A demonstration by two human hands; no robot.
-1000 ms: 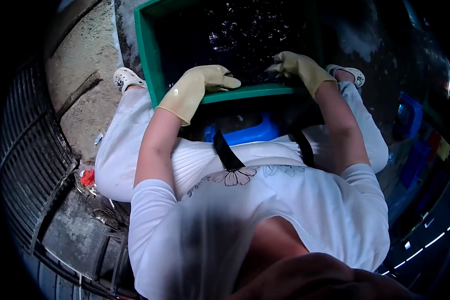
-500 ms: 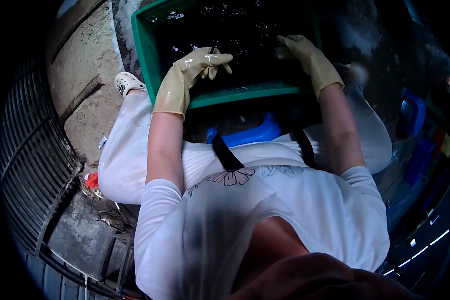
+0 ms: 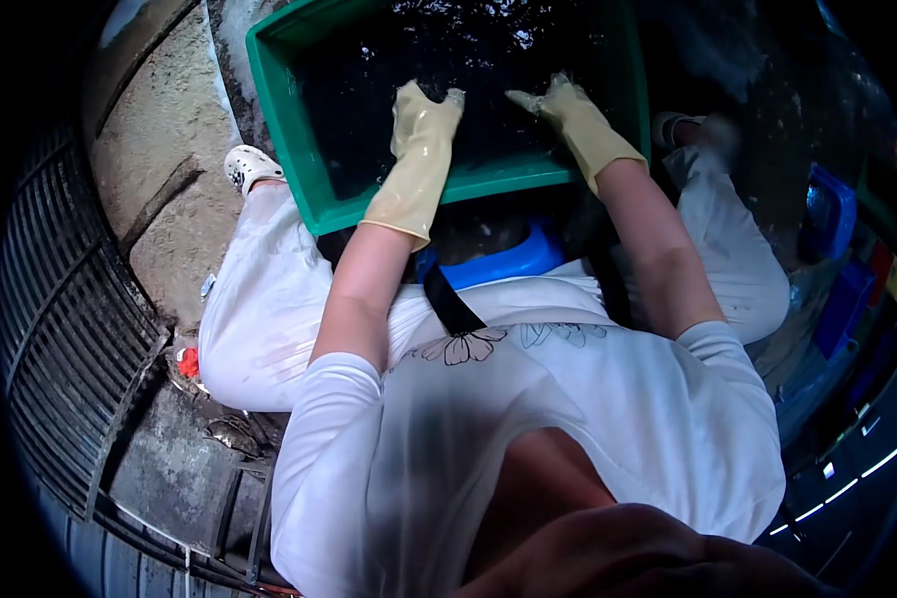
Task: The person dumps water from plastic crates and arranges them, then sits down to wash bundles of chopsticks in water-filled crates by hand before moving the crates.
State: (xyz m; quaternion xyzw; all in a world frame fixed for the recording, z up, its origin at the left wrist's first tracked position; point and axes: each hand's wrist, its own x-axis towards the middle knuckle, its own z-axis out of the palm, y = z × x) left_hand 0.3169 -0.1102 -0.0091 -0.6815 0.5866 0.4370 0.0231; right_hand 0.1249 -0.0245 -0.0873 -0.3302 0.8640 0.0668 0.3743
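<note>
Both my hands wear pale yellow rubber gloves and reach into a green plastic tub (image 3: 319,189) of dark, reflecting water (image 3: 369,140). My left hand (image 3: 427,110) dips into the water left of the middle. Its thumb stands off to the right, while its fingers are hidden below the surface. My right hand (image 3: 558,105) is at the water to the right, with its thumb stretched out leftward, apart from the fingers. The fingertips are partly under water, and I see nothing held in this hand. Whatever lies beneath the surface cannot be made out.
A blue plastic piece (image 3: 508,261) is in front of my lap, below the tub. A black metal grate (image 3: 80,309) stands at the left by the rough concrete floor (image 3: 174,130). Blue plastic items (image 3: 832,214) are at the right. A small red thing (image 3: 187,362) lies near my left leg.
My left hand has moved from above the tub down into the water, its fingers going out of sight. My right hand has shifted slightly left and lowered to the water.
</note>
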